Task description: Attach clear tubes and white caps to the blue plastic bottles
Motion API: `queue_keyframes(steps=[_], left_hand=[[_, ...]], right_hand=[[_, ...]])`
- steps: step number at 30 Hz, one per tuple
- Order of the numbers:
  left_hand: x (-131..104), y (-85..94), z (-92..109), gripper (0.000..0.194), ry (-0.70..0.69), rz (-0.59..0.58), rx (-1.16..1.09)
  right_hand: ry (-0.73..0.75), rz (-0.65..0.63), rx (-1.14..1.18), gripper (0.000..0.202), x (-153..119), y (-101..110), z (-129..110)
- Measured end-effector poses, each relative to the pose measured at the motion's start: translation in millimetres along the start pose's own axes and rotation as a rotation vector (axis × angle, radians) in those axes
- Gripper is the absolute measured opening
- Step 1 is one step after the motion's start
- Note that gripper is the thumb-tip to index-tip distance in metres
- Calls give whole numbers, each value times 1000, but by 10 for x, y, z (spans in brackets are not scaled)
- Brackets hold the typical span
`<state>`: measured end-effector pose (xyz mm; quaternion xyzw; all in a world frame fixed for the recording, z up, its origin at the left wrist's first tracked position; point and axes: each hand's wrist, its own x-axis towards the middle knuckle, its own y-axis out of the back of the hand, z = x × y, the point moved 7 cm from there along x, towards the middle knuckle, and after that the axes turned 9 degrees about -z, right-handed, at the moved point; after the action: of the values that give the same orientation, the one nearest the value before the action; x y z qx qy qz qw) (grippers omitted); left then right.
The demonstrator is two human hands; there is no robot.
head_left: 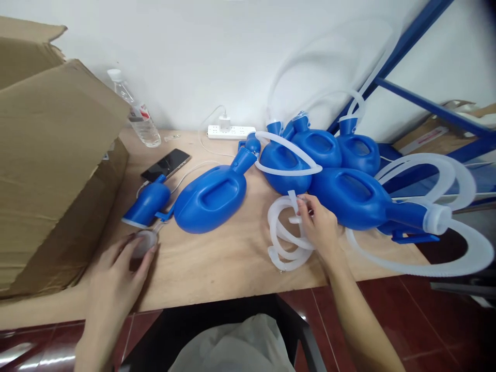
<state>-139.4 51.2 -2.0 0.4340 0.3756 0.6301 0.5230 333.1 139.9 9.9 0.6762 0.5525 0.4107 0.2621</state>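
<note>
At the left, my left hand (pixel 118 271) has its fingers curled round a translucent round cap (pixel 144 244) near the table's front edge. My right hand (pixel 320 225) pinches one end of a coiled translucent hose (pixel 277 232) that lies on the table. Between my hands rests a blue urinal bottle (pixel 211 199) on its side, its neck pointing away to the right. Just beyond the cap is a small blue funnel-shaped piece (pixel 148 202) with a narrow spout. Another blue urinal bottle (pixel 349 199) lies right beside my right hand.
A big open cardboard box (pixel 58 170) fills the left side. Behind are a water bottle (pixel 141 121), a phone (pixel 166 164) and a power strip (pixel 231 132). Several hosed blue bottles (pixel 318 147) crowd the right, near a blue metal frame (pixel 426 98). Loose hose (pixel 476 258) overhangs the table.
</note>
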Motion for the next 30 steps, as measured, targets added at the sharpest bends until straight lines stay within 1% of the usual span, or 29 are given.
queue_keyframes(steps=[2, 5, 8, 11, 13, 14, 15, 17, 19, 20, 21, 22, 24, 27, 29, 30], left_hand=[[-27, -29, -25, 46, -44, 28, 16], [-69, -40, -51, 39, -156, 58, 31], [-81, -66, -117, 36, -235, 3, -6], [-68, -56, -145, 43, -247, -22, 26], [-36, -11, -115, 50, -201, -11, 52], [-8, 26, -95, 52, -148, 0, 48], [27, 69, -79, 54, -72, 14, 29], [104, 148, -79, 55, 148, 37, -28], [188, 161, -86, 54, 352, 9, -94], [241, 145, -79, 52, 411, -15, -118], [300, 122, -70, 51, 442, -39, -137], [363, 99, -61, 49, 451, -52, -150], [467, 70, -62, 45, 445, -44, -165], [515, 84, -70, 43, 437, 16, -203], [488, 128, 23, 41, 371, 43, -225], [459, 155, 106, 38, 321, 48, -233]], right_hand=[[-15, 15, -10, 54, -25, 10, 28], [-22, 19, -19, 55, -14, -6, 31], [-14, 6, -20, 56, 53, -54, -12], [-38, 15, 45, 54, 132, -110, -75], [-62, 19, 132, 51, 172, -159, -126], [-66, 16, 170, 50, 186, -185, -158], [-64, 13, 198, 49, 194, -207, -193], [-52, 15, 222, 49, 190, -227, -261], [-30, 32, 232, 51, 160, -209, -325], [-19, 43, 236, 53, 136, -188, -357], [-6, 51, 240, 54, 108, -163, -391], [8, 53, 244, 54, 79, -140, -429], [40, 33, 252, 49, 21, -104, -518], [121, 20, 238, 40, -52, -50, -681], [203, 74, 186, 35, -94, 13, -806], [254, 116, 150, 32, -117, 49, -876]])
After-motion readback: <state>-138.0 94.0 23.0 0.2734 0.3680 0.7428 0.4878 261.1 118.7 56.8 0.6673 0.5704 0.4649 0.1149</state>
